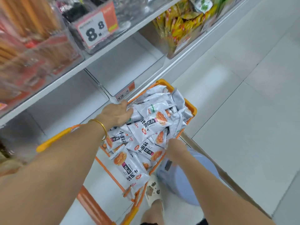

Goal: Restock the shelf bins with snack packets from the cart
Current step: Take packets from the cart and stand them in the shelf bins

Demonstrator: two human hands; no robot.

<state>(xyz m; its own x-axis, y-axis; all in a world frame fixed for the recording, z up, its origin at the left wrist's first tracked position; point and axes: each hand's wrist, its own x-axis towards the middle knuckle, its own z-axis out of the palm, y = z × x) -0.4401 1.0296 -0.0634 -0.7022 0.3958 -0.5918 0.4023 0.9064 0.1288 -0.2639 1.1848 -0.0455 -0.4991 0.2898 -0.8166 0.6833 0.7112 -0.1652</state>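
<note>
Item 1: snack packets point(146, 127), white-grey with an orange food picture, heaped in the centre of the frame and filling the cart point(192, 109), an orange wire basket with orange rim guards.

Item 2: left hand point(116, 114), centre of the frame, back upward, laid on the far left part of the heap beside the cart rim. Its fingers bend down among the packets; whether they grasp any cannot be told. A gold bangle point(101, 127) sits on the wrist.

Item 3: right hand point(174, 146), lower centre-right, pushed into the heap's right side. Its fingers are hidden under the packets, so its grasp cannot be told.

Item 4: clear shelf bin point(129, 65), just above the cart in the frame, with a small orange tag on its front.

Item 5: upper shelf. A price tag point(95, 32) reading 8.8 is at upper centre, and a bin of yellow packets point(178, 25) at upper right.

Item 6: lilac stool point(186, 181), lower right, beside a foot in a pale sandal point(153, 192).
</note>
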